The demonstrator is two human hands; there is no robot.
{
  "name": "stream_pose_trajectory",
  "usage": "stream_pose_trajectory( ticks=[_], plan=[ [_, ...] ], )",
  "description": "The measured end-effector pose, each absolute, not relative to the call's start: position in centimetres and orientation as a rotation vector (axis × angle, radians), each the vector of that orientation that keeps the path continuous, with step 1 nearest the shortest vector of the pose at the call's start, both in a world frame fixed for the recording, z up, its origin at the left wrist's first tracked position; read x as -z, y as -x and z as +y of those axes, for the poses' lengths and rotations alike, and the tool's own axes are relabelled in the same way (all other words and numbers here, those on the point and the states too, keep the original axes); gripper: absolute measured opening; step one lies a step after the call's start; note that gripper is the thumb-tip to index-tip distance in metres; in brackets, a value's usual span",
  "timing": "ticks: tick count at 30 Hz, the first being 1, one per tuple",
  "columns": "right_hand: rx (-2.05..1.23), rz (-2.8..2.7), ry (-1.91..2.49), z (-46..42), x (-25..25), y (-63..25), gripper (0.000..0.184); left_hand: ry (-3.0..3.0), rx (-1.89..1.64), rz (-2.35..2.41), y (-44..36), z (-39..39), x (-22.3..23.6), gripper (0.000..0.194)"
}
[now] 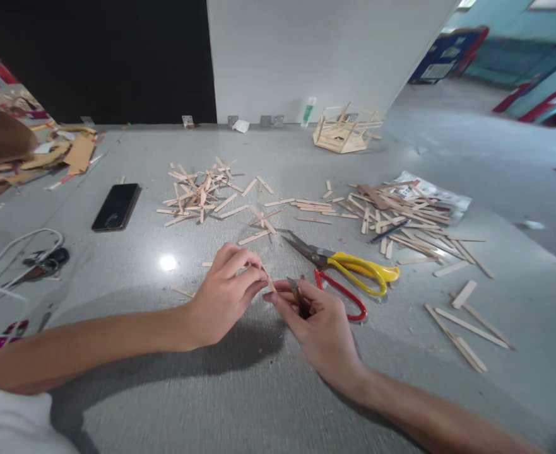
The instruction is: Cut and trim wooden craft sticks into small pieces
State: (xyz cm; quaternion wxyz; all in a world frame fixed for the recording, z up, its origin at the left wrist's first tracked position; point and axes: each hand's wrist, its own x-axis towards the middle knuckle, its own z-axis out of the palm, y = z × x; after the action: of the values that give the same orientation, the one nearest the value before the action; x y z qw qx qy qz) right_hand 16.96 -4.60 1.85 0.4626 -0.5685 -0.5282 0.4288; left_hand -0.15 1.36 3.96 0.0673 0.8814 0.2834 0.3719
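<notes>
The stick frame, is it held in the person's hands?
No, the stick frame stands near the white panel, apart from the left hand and right hand.

Left grip (230, 293), right grip (322, 318): on wooden stick (269, 281) | right: also bladed tool (295, 290) | near: scissors (360, 268)

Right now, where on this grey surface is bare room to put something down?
Largely bare: the near surface between left forearm and right forearm, and the strip between phone and black panel. Crowded: around the scissors, right stick pile and white cable.
</notes>
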Motion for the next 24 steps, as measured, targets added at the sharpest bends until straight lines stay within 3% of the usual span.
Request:
stream_pose_trajectory(
  ticks=[8,24],
  plan=[
    [-0.881,-1.438,1.477,-4.95,-1.86,-17.08,0.018,-2.715,-1.167,0.842,0.20,1.05,-4.03,0.007],
    [-1.061,-1.325,1.408,-4.85,-1.59,-16.91,0.017,-2.731,-0.918,0.843,0.43,1.37,-3.97,0.010]
  ],
)
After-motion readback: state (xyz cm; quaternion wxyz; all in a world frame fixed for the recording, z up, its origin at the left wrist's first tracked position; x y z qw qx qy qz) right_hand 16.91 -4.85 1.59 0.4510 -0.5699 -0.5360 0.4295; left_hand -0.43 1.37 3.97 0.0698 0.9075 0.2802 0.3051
